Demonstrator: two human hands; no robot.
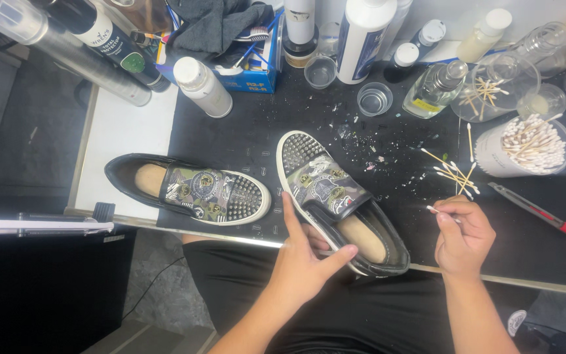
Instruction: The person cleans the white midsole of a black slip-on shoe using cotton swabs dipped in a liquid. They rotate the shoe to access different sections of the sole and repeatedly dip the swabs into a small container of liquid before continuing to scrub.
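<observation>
Down at the near edge, the left hand [302,259] is spread over the heel side of a studded slip-on shoe [335,196], thumb out, forefinger laid up along its sidewall. The right hand [463,236] is closed in a pinch on a cotton swab [441,211], tip aimed left toward the shoe. That shoe lies on the black mat of the worktop [244,137], heel hanging toward the person, studded toe pointing away and to the left; its long axis runs on that diagonal. It looks light, with a stiff rubber sole and a softer upper, so the sole rim seems the sure place to grip; the studs look prickly. Its twin shoe [191,190] lies to the left, toe pointing right. Further out: loose used swabs [453,174], a red-tipped utility knife [535,210], a cup of fresh swabs [528,147], then bottles [361,33] and small glass cups [375,98].
</observation>
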